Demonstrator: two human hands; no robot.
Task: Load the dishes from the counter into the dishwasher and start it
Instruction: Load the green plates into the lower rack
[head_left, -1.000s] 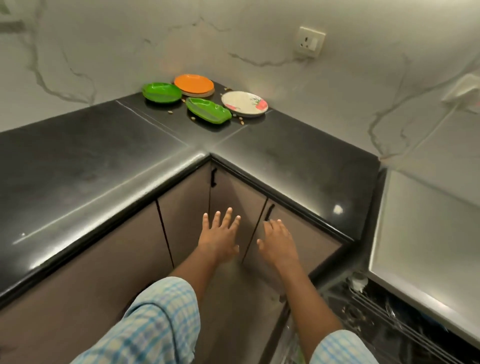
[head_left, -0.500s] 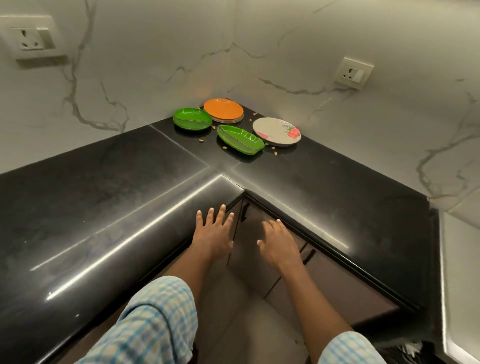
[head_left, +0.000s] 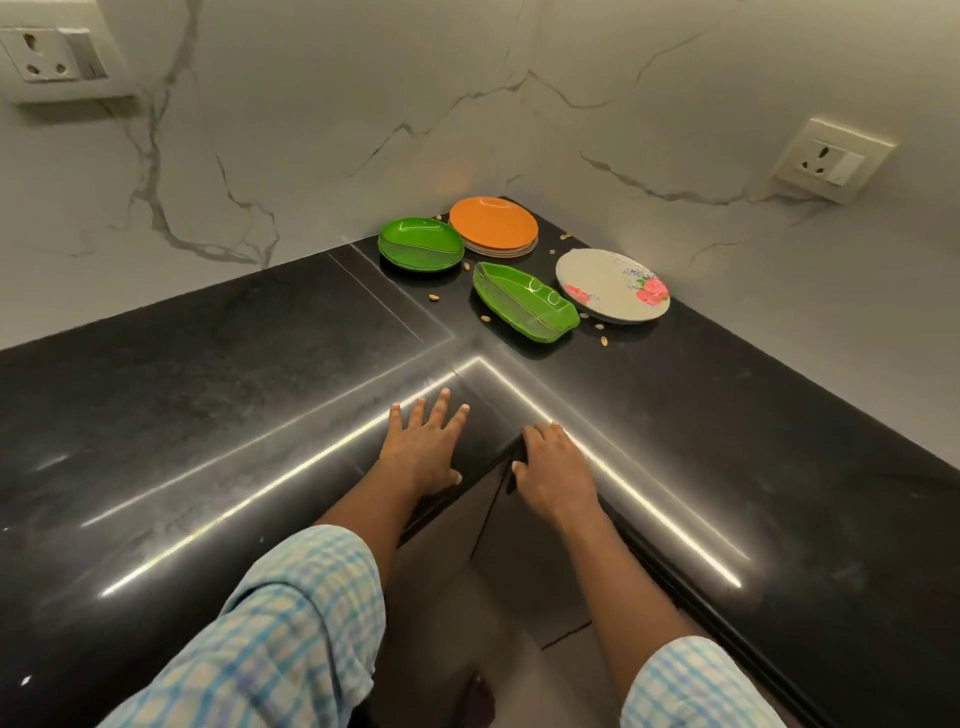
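Several dishes sit in the far corner of the black counter (head_left: 208, 384): a round green dish (head_left: 420, 244), an orange plate (head_left: 492, 222) on top of a small stack, a green leaf-shaped dish (head_left: 522, 301) and a white floral plate (head_left: 612, 285). My left hand (head_left: 423, 447) is over the counter's inner corner with fingers spread and holds nothing. My right hand (head_left: 553, 467) is at the counter edge beside it, palm down, fingers loosely together and empty. Both hands are well short of the dishes. The dishwasher is out of view.
Small nut-like scraps (head_left: 602, 340) lie scattered among the dishes. Marble walls meet behind them, with a socket at the left (head_left: 52, 57) and another at the right (head_left: 831, 161). Brown cabinet doors (head_left: 519, 561) stand below the counter corner.
The view has swung left and closer to the corner, and the open dishwasher has left the frame. Both hands have moved up from in front of the cabinets to the counter edge.
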